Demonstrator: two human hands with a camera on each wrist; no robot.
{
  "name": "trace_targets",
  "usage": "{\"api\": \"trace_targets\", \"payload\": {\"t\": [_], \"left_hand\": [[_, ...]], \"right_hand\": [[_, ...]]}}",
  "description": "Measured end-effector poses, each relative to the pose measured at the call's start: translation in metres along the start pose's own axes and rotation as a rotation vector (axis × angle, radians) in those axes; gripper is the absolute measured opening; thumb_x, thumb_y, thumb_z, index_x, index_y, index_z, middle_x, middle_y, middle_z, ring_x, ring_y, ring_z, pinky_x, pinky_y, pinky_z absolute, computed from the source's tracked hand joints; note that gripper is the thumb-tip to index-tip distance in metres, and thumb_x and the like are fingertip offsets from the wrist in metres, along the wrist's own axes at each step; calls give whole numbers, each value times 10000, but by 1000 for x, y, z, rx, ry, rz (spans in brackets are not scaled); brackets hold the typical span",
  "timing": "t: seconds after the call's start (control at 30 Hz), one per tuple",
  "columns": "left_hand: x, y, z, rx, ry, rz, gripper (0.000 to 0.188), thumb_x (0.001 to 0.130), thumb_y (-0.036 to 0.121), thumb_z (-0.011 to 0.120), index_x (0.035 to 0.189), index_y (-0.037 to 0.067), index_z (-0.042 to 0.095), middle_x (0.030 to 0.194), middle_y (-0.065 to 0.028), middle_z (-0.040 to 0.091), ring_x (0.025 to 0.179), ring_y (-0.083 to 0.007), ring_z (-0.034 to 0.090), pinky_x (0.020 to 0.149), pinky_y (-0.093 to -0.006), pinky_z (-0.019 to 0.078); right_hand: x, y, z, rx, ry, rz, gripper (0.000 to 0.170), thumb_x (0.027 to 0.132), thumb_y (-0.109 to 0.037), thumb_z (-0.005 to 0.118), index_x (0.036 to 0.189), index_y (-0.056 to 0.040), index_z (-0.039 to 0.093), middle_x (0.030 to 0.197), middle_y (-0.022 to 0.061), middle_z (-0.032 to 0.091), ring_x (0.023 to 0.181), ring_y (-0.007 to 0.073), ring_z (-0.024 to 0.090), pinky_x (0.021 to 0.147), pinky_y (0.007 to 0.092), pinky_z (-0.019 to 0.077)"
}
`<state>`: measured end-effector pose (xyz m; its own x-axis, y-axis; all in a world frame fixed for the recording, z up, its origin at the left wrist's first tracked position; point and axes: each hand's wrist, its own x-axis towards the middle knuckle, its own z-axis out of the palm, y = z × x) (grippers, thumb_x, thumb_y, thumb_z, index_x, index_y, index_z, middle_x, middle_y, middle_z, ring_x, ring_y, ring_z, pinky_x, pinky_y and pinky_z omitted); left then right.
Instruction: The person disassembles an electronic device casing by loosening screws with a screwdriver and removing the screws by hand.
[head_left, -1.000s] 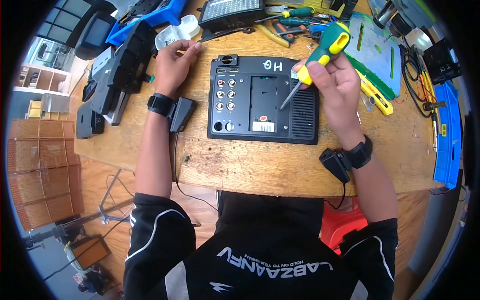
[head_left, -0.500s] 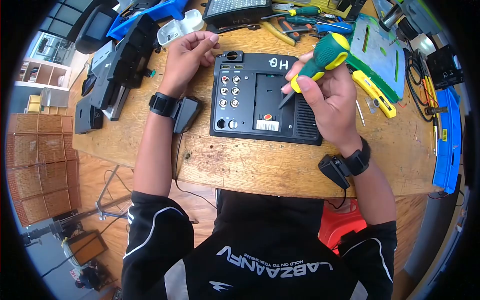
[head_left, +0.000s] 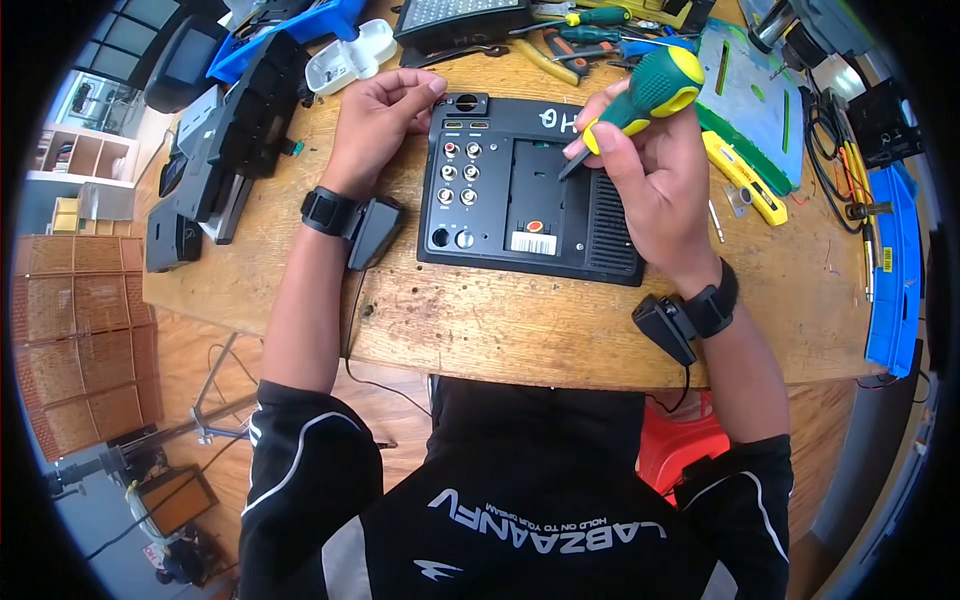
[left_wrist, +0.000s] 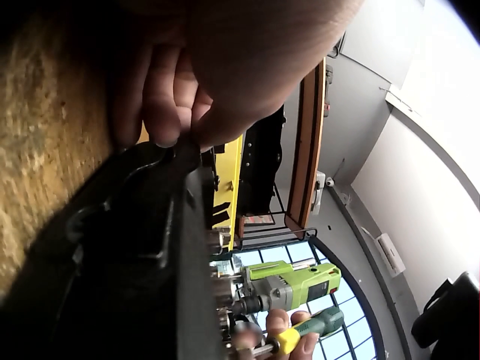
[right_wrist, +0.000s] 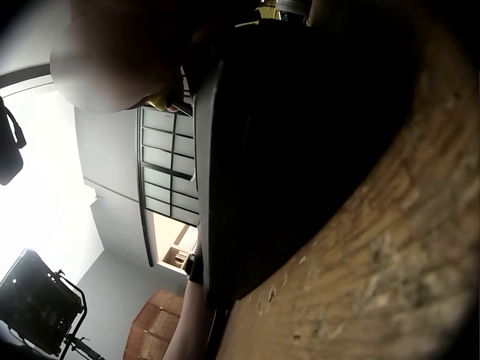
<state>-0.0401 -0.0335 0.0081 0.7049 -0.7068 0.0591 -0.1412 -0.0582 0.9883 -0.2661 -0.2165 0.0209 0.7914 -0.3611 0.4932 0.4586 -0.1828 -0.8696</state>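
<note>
A black monitor (head_left: 490,215) lies back up on the wooden table, with rows of round jacks and white "HQ" lettering. My left hand (head_left: 370,125) pinches its far left corner between thumb and fingers; up close, the left wrist view has the fingertips (left_wrist: 166,127) on the black edge. In my right hand (head_left: 665,190) I grip a green and yellow screwdriver (head_left: 660,85), tilted over the monitor. Its shaft reaches down to the right side of the recessed panel (head_left: 530,195), close to the vents. The right wrist view mostly shows the monitor's dark side (right_wrist: 285,172).
Left of my left arm stand several black devices (head_left: 235,135). Behind the monitor are a white tray (head_left: 350,58) and assorted hand tools (head_left: 575,50). A yellow cutter (head_left: 745,178), a green-edged plate (head_left: 755,100) and a blue bin (head_left: 893,280) occupy the right side.
My left hand has come right to the monitor's far left corner and taken hold of it. The monitor has turned slightly. The screwdriver tip has moved up along the recess edge.
</note>
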Motion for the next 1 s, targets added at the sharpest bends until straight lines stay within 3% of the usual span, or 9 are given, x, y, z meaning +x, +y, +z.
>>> {"api": "trace_targets", "payload": {"t": [0.27, 0.47, 0.53, 0.67, 0.83, 1.0], "left_hand": [[-2, 1, 6, 54, 10, 3, 206, 975, 207, 743, 1072, 26, 750, 886, 47, 699, 727, -3, 559, 666, -162, 455], [-2, -2, 12, 43, 53, 55, 216, 962, 179, 757, 1087, 3, 753, 873, 20, 724, 702, -15, 581, 646, -168, 463], [-2, 1, 14, 70, 79, 54, 212, 959, 172, 760, 1083, 0, 752, 861, 16, 725, 689, -17, 581, 640, -168, 465], [-1, -4, 13, 41, 38, 44, 219, 959, 177, 761, 1089, 1, 752, 876, 9, 732, 696, -18, 588, 639, -164, 464], [-4, 6, 16, 29, 190, 115, 212, 955, 138, 753, 1105, -12, 747, 962, -53, 764, 787, -50, 664, 689, -194, 532], [-3, 16, 6, 56, 213, 237, 219, 936, 121, 765, 1105, -17, 751, 991, -84, 772, 838, -99, 719, 716, -249, 609]], "right_hand": [[6, 1, -8, -136, 22, -56, 310, 1043, -124, 595, 1294, -28, 441, 1136, 108, 642, 952, 162, 700, 784, 256, 561], [8, 2, -10, -158, 40, -48, 318, 1041, -135, 610, 1294, -23, 455, 1160, 104, 646, 971, 175, 714, 775, 250, 569], [8, 1, -7, -136, 100, -44, 267, 1013, -96, 647, 1235, -20, 520, 1093, 96, 713, 959, 159, 731, 838, 289, 578], [9, 2, -8, -137, 112, -34, 283, 1006, -94, 658, 1239, -15, 519, 1081, 95, 718, 938, 163, 738, 826, 288, 586], [8, -1, -8, -134, 146, -13, 296, 999, -92, 669, 1243, -13, 520, 1089, 85, 716, 931, 145, 734, 792, 267, 587], [9, 5, -15, -57, 171, -20, 330, 995, -100, 680, 1272, -16, 523, 1115, 75, 712, 934, 131, 728, 751, 233, 583]]}}
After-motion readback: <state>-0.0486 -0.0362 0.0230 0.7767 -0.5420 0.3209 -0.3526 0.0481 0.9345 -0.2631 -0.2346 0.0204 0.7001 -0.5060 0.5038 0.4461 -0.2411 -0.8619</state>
